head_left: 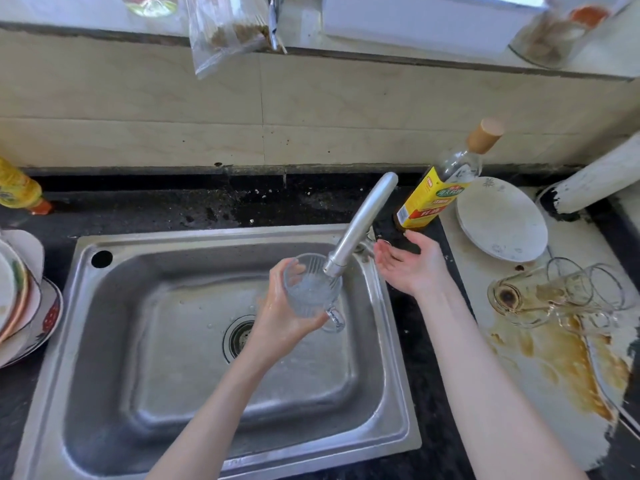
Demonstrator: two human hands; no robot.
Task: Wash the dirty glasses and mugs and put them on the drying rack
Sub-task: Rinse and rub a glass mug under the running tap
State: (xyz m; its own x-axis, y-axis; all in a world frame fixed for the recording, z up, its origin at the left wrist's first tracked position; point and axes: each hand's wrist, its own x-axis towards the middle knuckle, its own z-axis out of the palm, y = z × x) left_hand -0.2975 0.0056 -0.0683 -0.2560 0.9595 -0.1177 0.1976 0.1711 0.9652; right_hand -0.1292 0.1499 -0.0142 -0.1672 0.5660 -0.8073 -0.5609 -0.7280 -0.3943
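My left hand (282,315) grips a clear ribbed glass mug (310,292) over the steel sink (221,393), right under the spout of the metal faucet (360,223). Water is pouring into the mug, whose handle points right and down. My right hand (410,263) hovers with relaxed fingers beside the faucet's base, palm turned toward it, holding nothing. On the stained white board (540,368) to the right lie several dirty clear glasses (554,294) on their sides, brown liquid spilled around them.
A white plate (502,225) and a yellow-labelled bottle (438,192) stand behind the glasses. Stacked dirty plates (24,296) sit at the left edge on the black counter, with a yellow bottle (19,188) behind them. A drain (239,336) sits mid-sink.
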